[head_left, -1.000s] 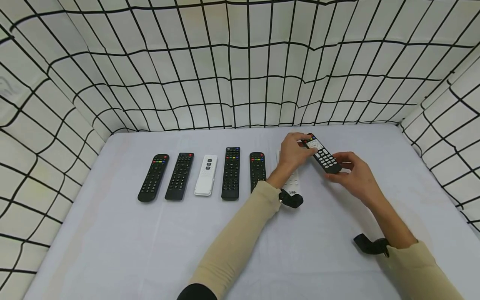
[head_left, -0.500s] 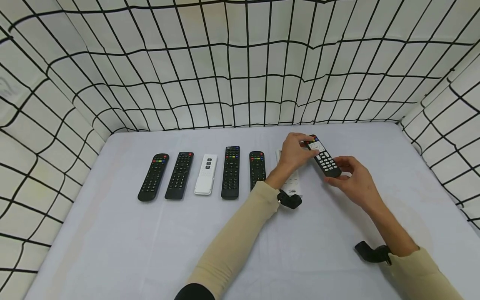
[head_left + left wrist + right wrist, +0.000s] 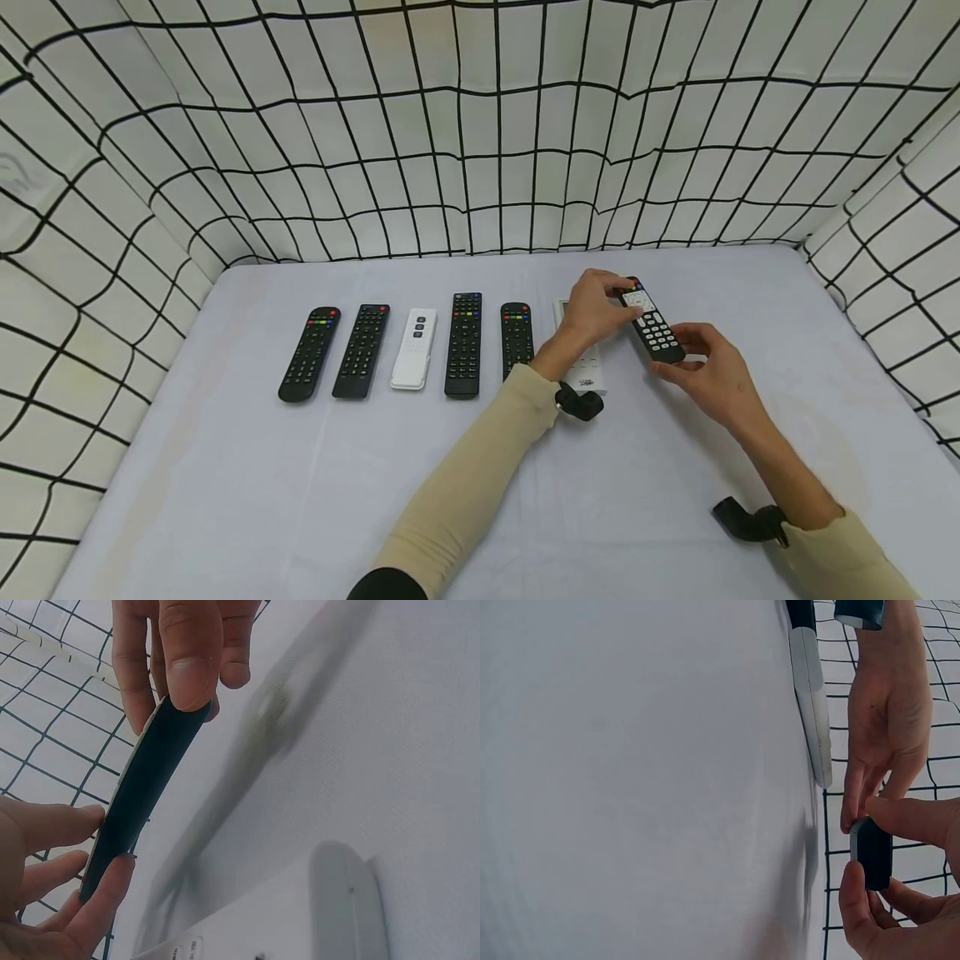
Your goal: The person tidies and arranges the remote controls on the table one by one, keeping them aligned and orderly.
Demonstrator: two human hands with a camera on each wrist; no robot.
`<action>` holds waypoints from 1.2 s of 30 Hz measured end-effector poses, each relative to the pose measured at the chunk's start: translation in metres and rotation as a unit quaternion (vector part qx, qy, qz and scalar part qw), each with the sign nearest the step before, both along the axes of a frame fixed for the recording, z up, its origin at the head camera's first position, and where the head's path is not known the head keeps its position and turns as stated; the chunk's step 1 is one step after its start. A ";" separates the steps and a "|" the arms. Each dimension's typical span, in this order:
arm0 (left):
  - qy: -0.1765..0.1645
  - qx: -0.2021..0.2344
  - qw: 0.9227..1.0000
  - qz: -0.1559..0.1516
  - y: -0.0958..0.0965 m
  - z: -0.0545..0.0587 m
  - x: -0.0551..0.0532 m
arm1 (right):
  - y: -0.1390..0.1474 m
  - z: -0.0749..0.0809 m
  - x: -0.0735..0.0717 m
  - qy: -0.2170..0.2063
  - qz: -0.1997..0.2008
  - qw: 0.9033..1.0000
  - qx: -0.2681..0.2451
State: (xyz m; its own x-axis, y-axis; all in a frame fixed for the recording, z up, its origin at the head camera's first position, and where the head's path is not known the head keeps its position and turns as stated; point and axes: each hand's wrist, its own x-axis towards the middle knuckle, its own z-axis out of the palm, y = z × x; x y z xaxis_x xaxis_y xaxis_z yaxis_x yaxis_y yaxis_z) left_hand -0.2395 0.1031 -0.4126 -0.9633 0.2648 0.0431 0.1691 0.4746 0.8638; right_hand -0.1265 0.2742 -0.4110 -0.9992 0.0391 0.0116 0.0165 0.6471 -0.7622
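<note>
A black remote control with white buttons (image 3: 654, 325) is held tilted above the table between both hands. My left hand (image 3: 597, 307) pinches its far end, where the coloured buttons are. At the near end, my right hand (image 3: 708, 367) grips it between thumb and fingers. The left wrist view shows the dark edge of the remote control (image 3: 142, 791) between the left hand (image 3: 45, 877) and the right hand (image 3: 191, 645). In the right wrist view, the near end of the remote control (image 3: 874, 855) sits in the right hand (image 3: 911, 877).
A row on the white table (image 3: 300, 500) has black remotes (image 3: 307, 354) (image 3: 360, 352) (image 3: 462, 346) (image 3: 516, 333) and a white remote (image 3: 412, 350). Another white remote (image 3: 588, 371) lies partly under my left wrist. Black grid netting (image 3: 495, 158) surrounds the table.
Both hands and the black remote control have shifted slightly toward me. The right hand has come down a little along with its wrist. The row of remotes stays in place.
</note>
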 end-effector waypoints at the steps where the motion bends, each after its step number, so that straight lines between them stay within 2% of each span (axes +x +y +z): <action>1: 0.000 -0.005 1.000 -0.002 0.000 0.000 0.000 | 0.000 0.000 0.001 0.002 0.000 1.000 0.000; 6: -0.002 -0.024 1.000 -0.011 0.000 0.001 0.002 | -0.001 0.001 0.004 0.005 -0.003 1.000 0.005; 16: 0.007 -0.033 0.999 -0.034 0.001 0.001 0.005 | -0.002 0.001 0.010 0.012 -0.015 1.000 0.018; 36: 0.006 -0.094 0.993 -0.076 0.003 0.001 0.008 | -0.008 -0.001 0.016 -0.011 -0.028 0.999 0.040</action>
